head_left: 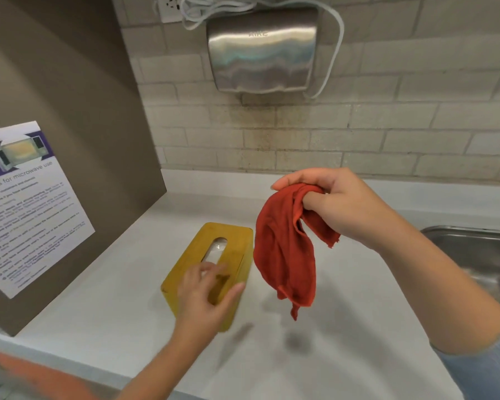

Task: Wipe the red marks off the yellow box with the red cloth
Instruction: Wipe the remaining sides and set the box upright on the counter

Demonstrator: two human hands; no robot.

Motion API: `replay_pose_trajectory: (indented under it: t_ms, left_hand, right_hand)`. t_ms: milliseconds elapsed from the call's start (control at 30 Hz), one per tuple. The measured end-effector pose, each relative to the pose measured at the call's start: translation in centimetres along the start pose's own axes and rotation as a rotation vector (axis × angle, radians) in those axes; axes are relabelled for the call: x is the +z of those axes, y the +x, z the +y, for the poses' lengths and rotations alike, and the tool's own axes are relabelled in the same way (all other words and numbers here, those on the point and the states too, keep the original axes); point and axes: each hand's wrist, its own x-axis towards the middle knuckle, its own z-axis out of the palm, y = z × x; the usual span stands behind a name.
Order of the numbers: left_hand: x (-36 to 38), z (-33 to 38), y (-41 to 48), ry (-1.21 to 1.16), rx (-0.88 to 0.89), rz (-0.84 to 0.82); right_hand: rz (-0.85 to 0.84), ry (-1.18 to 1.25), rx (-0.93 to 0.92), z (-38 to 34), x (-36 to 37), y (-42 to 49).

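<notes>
A yellow box [228, 238] with an oval slot in its top lies on the white counter [122, 290], its long side running away from me. My left hand [207, 295] sits over the box's near end, fingers spread and blurred, thumb by the right side; whether it grips the box I cannot tell. My right hand [335, 203] is raised above and to the right of the box, shut on a corner of the red cloth [286, 255], which hangs down loosely beside the box. No red marks show on the visible parts of the box.
A steel sink [479, 255] is set into the counter at the right. A brown panel with a microwave notice [29, 203] stands at the left. A metal hand dryer [261, 50] hangs on the tiled wall behind.
</notes>
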Motion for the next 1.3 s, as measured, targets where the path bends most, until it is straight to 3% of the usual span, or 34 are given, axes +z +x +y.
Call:
replay_pose_trajectory:
  t_ms: [67,100,433,600,833,1100,1300]
  left_hand:
    - [0.6,3.5,-1.1,-0.485,-0.249,-0.127]
    - [1.0,4.6,-1.5,-0.560,-0.288,-0.187]
    - [-2.4,6.9,1.4,-0.726,-0.332,-0.047]
    - [-6.4,8.1,4.5,-0.677,-0.289,-0.152]
    - [-7.2,9.3,6.7,-0.524,-0.294,-0.194]
    - [-6.8,11.2,8.4,-0.331,-0.260,-0.302]
    - [-5.5,11.6,8.9,-0.200,-0.373,-0.481]
  right_hand:
    - [-0.002,0.014,-0.026,-0.2,0.6,0.0]
    - [-0.001,0.020,-0.037,-0.3,0.9,0.0]
    - [0.085,0.089,0.036,2.2,-1.3,-0.2]
    - [0.084,0.188,0.171,5.8,-2.9,-0.4]
    - [-0.183,0.507,0.349,9.9,-2.0,-1.9]
    - [-0.421,1.203,0.588,15.2,0.7,-3.1]
    - [-0.198,1.253,0.640,15.9,5.5,-5.2]
